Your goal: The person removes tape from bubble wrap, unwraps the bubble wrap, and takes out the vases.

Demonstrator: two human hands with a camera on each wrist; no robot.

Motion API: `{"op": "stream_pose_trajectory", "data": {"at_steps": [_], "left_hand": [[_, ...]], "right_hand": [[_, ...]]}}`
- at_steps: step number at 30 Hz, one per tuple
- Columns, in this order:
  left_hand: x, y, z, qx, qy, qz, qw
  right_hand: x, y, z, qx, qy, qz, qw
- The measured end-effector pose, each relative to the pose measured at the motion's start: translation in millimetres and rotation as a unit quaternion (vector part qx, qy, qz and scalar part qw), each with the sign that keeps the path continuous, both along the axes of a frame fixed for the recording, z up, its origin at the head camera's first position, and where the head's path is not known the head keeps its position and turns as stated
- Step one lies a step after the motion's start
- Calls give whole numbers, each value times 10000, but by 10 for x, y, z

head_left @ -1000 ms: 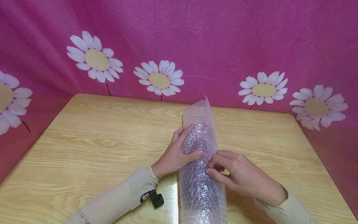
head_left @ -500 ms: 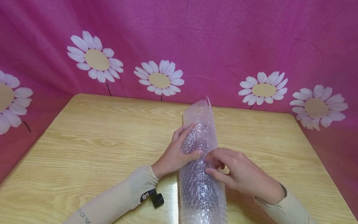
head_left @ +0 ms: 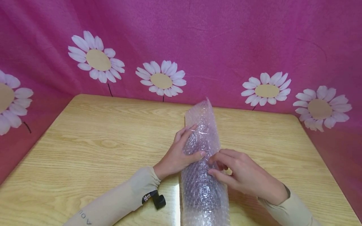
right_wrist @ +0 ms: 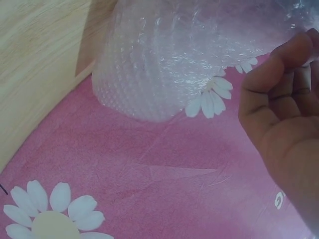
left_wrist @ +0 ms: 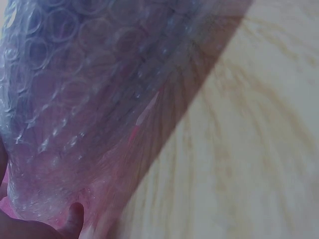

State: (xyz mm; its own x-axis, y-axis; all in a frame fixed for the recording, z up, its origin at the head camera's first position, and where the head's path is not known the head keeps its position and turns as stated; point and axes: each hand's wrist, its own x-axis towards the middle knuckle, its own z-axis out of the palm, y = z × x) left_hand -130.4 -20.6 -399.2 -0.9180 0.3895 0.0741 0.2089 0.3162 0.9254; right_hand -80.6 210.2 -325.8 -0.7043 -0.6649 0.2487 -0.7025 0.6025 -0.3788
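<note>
A long bundle of clear bubble wrap (head_left: 202, 194) lies lengthwise on the wooden table, with something darker and bluish showing faintly inside. My left hand (head_left: 179, 155) holds it from the left, thumb laid over the top and fingers spread along the far side. In the left wrist view the bubble wrap (left_wrist: 75, 99) fills the upper left, and part of a hand (left_wrist: 35, 226) shows at the bottom left corner. From the right side, my right hand (head_left: 240, 172) pinches at the wrap's surface with curled fingers and thumb. The right wrist view shows that hand (right_wrist: 284, 99) beside the wrap (right_wrist: 154, 59).
The wood-grain table (head_left: 107, 131) extends on both sides of the bundle. Behind it hangs a magenta cloth (head_left: 215, 47) printed with white daisies. A black device (head_left: 158, 200) sticks out from the left sleeve.
My right index finger has moved up and slightly left on the wrap, parting from the thumb. The wrap's far tip shifts slightly; the left hand stays still.
</note>
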Motion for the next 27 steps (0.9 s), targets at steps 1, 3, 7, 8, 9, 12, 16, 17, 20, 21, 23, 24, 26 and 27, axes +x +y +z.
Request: {"op": "stream_pose_trajectory", "data": {"at_steps": [1, 3, 7, 8, 9, 12, 16, 17, 20, 21, 23, 24, 26, 27], "left_hand": [[1, 0, 1, 4, -1, 6, 10000], [0, 1, 0, 4, -2, 24, 10000], [-5, 3, -4, 1, -16, 50, 10000], [-7, 4, -6, -6, -21, 54, 10000], [-8, 4, -6, -6, -23, 57, 10000], [-7, 4, -6, 1, -26, 45, 10000], [5, -1, 6, 2, -13, 21, 10000], [9, -3, 10, 0, -19, 17, 10000], [15, -5, 14, -5, -17, -5, 10000], [15, -6, 14, -3, -21, -9, 10000], [14, -5, 13, -10, -38, -16, 10000], [12, -4, 10, -4, -29, -19, 10000], [6, -4, 6, -2, -12, -12, 10000], [4, -3, 7, -8, -25, -9, 10000]], "right_hand": [[-3, 0, -3, -14, 52, 36, 10000], [-5, -1, -5, -46, 70, 91, 9999], [-5, -3, -5, -47, 5, 187, 9998], [-3, -4, -3, -44, -28, 204, 9998], [-1, -5, -2, -37, -39, 217, 9997], [13, -14, 4, -25, -82, 247, 9997], [34, -27, 13, 2, -198, 255, 9995], [39, -30, 17, 7, -283, 238, 9993], [52, -38, 29, 43, -534, 167, 9984], [55, -40, 32, 55, -586, 155, 9981], [61, -44, 32, 61, -605, 163, 9980], [63, -45, 32, 65, -605, 172, 9980], [65, -48, 30, 49, -535, 202, 9983], [66, -50, 29, 46, -510, 217, 9985]]}}
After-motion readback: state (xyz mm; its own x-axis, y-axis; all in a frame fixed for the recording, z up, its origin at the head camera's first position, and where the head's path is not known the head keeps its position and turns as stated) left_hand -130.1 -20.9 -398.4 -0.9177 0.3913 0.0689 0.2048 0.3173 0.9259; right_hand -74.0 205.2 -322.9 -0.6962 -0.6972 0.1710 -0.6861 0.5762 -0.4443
